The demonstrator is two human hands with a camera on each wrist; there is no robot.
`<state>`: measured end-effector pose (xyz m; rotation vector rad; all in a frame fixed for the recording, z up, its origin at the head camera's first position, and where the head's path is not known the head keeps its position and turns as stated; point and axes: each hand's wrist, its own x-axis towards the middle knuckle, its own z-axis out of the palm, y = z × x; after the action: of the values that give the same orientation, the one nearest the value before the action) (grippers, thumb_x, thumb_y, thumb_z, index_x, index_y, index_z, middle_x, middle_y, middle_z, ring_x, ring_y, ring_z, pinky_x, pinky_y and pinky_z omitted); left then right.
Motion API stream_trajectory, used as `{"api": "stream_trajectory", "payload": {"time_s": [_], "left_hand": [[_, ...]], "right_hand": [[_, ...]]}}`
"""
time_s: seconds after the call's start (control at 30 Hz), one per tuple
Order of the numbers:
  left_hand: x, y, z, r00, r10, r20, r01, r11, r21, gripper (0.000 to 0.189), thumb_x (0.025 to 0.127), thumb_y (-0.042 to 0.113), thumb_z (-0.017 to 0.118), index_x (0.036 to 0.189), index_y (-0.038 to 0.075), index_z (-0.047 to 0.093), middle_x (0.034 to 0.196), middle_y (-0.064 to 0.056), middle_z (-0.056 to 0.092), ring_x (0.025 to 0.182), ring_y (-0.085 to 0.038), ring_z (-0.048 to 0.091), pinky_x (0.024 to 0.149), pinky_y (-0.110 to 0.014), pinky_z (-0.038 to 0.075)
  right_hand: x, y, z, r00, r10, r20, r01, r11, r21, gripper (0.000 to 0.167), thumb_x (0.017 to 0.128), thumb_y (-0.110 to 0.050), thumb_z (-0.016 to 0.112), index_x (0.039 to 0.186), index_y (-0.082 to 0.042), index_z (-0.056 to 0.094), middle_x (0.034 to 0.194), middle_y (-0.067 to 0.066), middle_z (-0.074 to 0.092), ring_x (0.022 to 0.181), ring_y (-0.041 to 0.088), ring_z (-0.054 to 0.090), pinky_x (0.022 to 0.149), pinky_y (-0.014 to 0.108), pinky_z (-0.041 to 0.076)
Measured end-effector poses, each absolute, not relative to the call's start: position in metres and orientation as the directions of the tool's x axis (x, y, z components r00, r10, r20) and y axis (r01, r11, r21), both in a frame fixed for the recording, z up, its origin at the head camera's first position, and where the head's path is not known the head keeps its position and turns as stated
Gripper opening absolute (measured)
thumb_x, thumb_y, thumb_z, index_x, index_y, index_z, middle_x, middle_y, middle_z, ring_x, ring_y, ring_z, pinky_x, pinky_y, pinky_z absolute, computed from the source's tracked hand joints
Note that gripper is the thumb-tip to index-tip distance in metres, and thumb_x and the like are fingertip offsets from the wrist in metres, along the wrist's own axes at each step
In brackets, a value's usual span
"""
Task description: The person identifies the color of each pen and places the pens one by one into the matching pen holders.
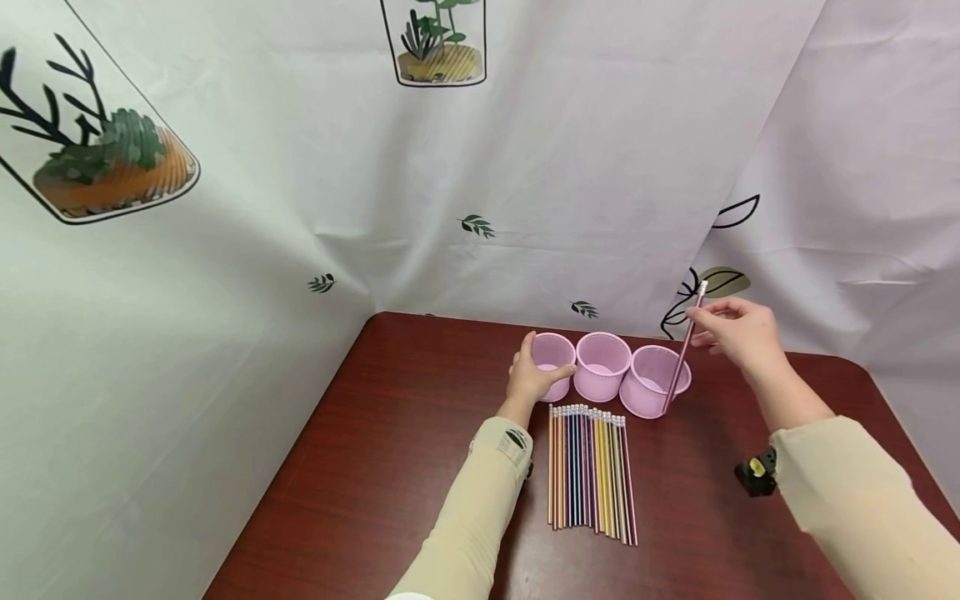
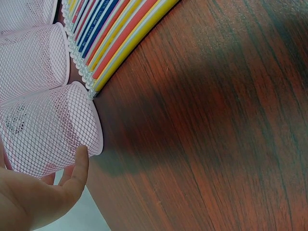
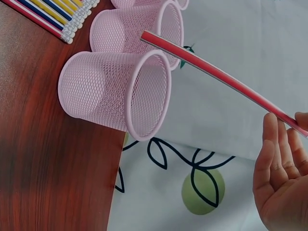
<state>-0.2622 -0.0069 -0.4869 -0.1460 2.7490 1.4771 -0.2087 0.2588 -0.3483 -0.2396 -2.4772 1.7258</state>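
Three pink mesh pencil cups stand side by side. My left hand [image 1: 530,379] holds the left cup [image 1: 553,347], thumb at the near side and fingers around the left. In the left wrist view, a finger of that hand [image 2: 48,199] lies along the cup's mesh wall [image 2: 45,130]. My right hand [image 1: 742,333] pinches a red pencil [image 1: 683,348] near its white eraser end. The pencil slants, eraser up, and overlaps the right cup [image 1: 641,402] in the head view. In the right wrist view, its lower end [image 3: 154,38] is out beyond the cup's rim [image 3: 130,113].
The middle cup [image 1: 600,385] stands between the other two. Several coloured pencils [image 1: 588,475] lie in a row in front, eraser ends toward the cups. A patterned white cloth [image 1: 525,167] hangs behind the dark red wooden table [image 1: 390,467].
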Motion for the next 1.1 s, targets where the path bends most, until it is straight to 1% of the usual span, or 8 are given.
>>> {"api": "stream_trajectory", "payload": {"time_s": [0.27,0.4,0.47,0.6,0.73,0.83,0.97,1.1], "left_hand": [[-0.262,-0.008,-0.486,-0.996,-0.071,-0.058,-0.087,0.538,0.838,0.099,0.062,0.044,0.083,0.144,0.029,0.029,0.133,-0.015,0.043,0.121,-0.035,0.04,0.09,-0.05,0.04],[-0.263,-0.008,-0.488,-0.996,-0.071,-0.058,-0.087,0.54,0.837,0.099,0.062,0.044,0.083,0.144,0.029,0.029,0.134,-0.015,0.043,0.121,-0.035,0.04,0.09,-0.05,0.04],[-0.263,-0.007,-0.488,-0.996,-0.07,-0.057,-0.086,0.54,0.837,0.099,0.062,0.044,0.083,0.144,0.029,0.029,0.133,-0.015,0.043,0.121,-0.035,0.04,0.091,-0.05,0.04],[-0.263,-0.007,-0.488,-0.996,-0.072,-0.054,-0.084,0.539,0.838,0.099,0.062,0.044,0.083,0.143,0.029,0.029,0.133,-0.015,0.044,0.12,-0.035,0.04,0.09,-0.05,0.04],[-0.262,-0.008,-0.486,-0.996,-0.073,-0.052,-0.084,0.542,0.836,0.098,0.062,0.044,0.083,0.143,0.029,0.03,0.132,-0.015,0.045,0.12,-0.036,0.041,0.09,-0.05,0.041],[-0.261,-0.008,-0.485,-0.996,-0.072,-0.054,-0.085,0.544,0.835,0.098,0.062,0.044,0.083,0.143,0.029,0.03,0.132,-0.016,0.045,0.12,-0.036,0.041,0.09,-0.049,0.04],[-0.261,-0.008,-0.485,-0.996,-0.072,-0.056,-0.086,0.544,0.835,0.098,0.062,0.044,0.083,0.143,0.029,0.03,0.132,-0.015,0.044,0.12,-0.036,0.04,0.09,-0.049,0.04],[-0.26,-0.008,-0.485,-0.996,-0.074,-0.058,-0.089,0.542,0.835,0.098,0.062,0.044,0.083,0.143,0.029,0.03,0.132,-0.015,0.045,0.12,-0.036,0.041,0.089,-0.05,0.041]], "right_hand": [[-0.209,0.264,-0.347,-0.973,0.23,0.005,0.054,0.25,-0.967,0.017,0.086,-0.023,0.066,0.085,-0.01,0.055,0.061,-0.019,0.063,0.053,0.006,0.064,0.048,0.02,0.049],[-0.209,0.266,-0.348,-0.963,0.266,0.028,0.038,0.238,-0.971,0.013,0.086,-0.02,0.065,0.081,-0.013,0.055,0.06,-0.02,0.061,0.052,0.003,0.062,0.047,0.019,0.048],[-0.209,0.267,-0.349,-0.957,0.288,0.044,0.028,0.241,-0.97,0.013,0.086,-0.018,0.064,0.081,-0.012,0.054,0.059,-0.02,0.06,0.051,0.001,0.061,0.046,0.019,0.048],[-0.21,0.268,-0.354,-0.946,0.318,0.056,0.022,0.236,-0.972,0.016,0.086,-0.016,0.062,0.083,-0.006,0.05,0.06,-0.021,0.059,0.051,-0.001,0.06,0.046,0.018,0.048],[-0.211,0.267,-0.367,-0.944,0.328,0.039,0.019,0.173,-0.985,0.014,0.085,-0.008,0.06,0.083,-0.001,0.048,0.06,-0.016,0.059,0.049,0.002,0.06,0.046,0.02,0.049],[-0.212,0.265,-0.379,-0.941,0.338,0.019,0.039,0.165,-0.985,0.012,0.085,-0.005,0.058,0.084,-0.001,0.047,0.061,-0.015,0.058,0.049,0.003,0.06,0.046,0.02,0.049],[-0.211,0.263,-0.391,-0.933,0.359,-0.004,0.083,0.205,-0.975,0.013,0.085,-0.006,0.058,0.087,0.0,0.046,0.061,-0.016,0.055,0.051,0.002,0.061,0.049,0.021,0.051],[-0.21,0.261,-0.402,-0.925,0.378,-0.035,0.124,0.214,-0.969,0.016,0.085,-0.007,0.058,0.089,-0.001,0.044,0.064,-0.015,0.052,0.051,0.001,0.06,0.05,0.021,0.051]]}}
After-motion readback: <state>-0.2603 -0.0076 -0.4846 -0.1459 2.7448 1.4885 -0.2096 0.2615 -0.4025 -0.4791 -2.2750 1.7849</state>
